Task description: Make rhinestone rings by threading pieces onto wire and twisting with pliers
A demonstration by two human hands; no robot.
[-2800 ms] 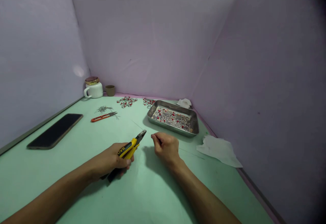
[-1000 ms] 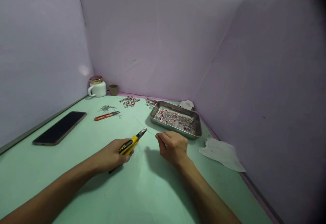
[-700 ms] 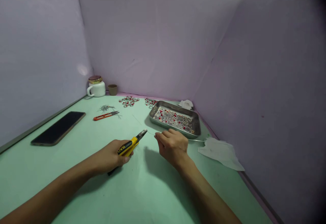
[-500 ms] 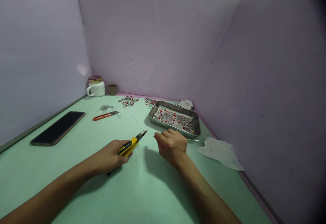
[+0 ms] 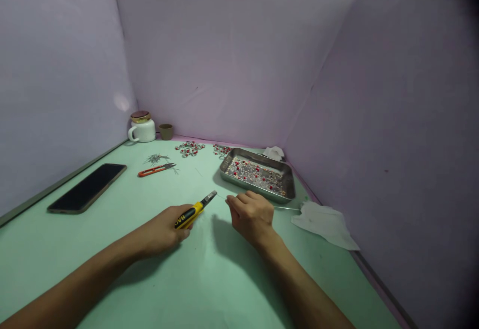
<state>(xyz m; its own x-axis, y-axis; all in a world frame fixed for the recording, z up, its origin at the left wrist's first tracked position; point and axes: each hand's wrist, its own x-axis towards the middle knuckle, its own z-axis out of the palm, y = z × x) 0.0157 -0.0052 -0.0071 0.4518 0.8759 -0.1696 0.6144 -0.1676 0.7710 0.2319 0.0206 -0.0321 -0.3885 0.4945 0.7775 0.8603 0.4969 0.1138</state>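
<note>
My left hand (image 5: pixel 168 226) is closed round yellow and black pliers (image 5: pixel 192 215), whose jaws point up and to the right. A thin wire (image 5: pixel 288 208) passes through my right hand (image 5: pixel 252 214). Its fingers are pinched together on it, and a short end reaches from the fingertips to the plier jaws. The wire's other end runs right to a white tissue (image 5: pixel 325 224). A faint, thin piece of wire (image 5: pixel 199 172) shows beyond the jaws. Just behind my right hand is a metal tray (image 5: pixel 258 189) holding small clear and red beads (image 5: pixel 254 171).
On the left lie a dark phone (image 5: pixel 88 188), orange thread snips (image 5: pixel 155 170) and a pile of cut wire bits (image 5: pixel 156 158). Red and clear beaded pieces (image 5: pixel 190 148), a lidded white mug (image 5: pixel 143 130) and a small brown cup (image 5: pixel 166 132) stand at the back. Lilac panels (image 5: pixel 224 59) enclose the table.
The plier handles have closed together, and the lower handle end no longer shows below my left hand. The wire beyond the jaws looks shorter and apart from them. My right hand has barely moved.
</note>
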